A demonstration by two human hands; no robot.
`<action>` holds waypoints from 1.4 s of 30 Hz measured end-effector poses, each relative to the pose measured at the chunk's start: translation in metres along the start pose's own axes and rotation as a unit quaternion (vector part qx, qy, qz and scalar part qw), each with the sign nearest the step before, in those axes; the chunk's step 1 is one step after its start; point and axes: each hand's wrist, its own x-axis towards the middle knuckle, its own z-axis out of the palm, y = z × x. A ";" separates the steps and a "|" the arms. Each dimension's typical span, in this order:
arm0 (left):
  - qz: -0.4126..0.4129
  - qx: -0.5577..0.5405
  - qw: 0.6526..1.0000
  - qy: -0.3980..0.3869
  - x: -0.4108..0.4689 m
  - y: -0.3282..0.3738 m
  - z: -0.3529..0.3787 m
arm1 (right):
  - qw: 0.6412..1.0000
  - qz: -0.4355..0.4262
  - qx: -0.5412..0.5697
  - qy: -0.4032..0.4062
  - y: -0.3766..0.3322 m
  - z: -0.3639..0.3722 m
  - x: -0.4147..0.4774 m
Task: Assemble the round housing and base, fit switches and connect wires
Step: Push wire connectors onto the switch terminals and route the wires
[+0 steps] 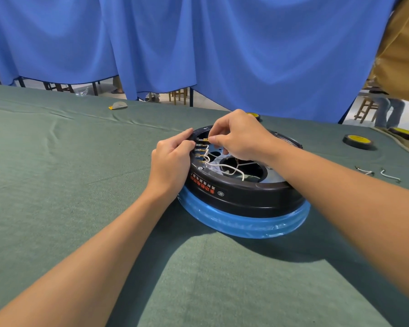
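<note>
Round black housing, right hand pinching brass terminal

A creased green cloth covers the table from near to far. Behind its far edge hangs a blue curtain in broad, evenly lit folds. Under its hem show a pale floor, dark table legs and wooden stools. Another stool stands far right, below a tan cloth.

Green cloth over my counter, blue curtain behind, black yellow-centred ring right, grey-and-yellow scrap far left, wooden stool beyond.
</note>
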 end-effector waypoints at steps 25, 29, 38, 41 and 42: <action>0.002 0.009 1.000 -0.014 0.000 0.000 -0.002 | 1.000 0.004 0.028 -0.012 0.000 0.002 0.001; 0.002 0.014 1.000 -0.014 0.000 0.001 -0.002 | 1.000 -0.001 0.013 -0.005 0.000 0.003 0.004; 0.003 0.026 1.000 -0.011 -0.002 0.003 -0.002 | 0.999 -0.010 -0.038 -0.001 -0.005 0.007 0.007; 0.001 0.029 0.999 -0.015 -0.002 0.004 -0.003 | 0.999 -0.022 -0.040 -0.001 -0.006 0.005 0.007; 0.004 0.028 1.000 -0.013 -0.002 0.004 -0.003 | 0.999 -0.027 -0.041 -0.001 -0.007 0.004 0.007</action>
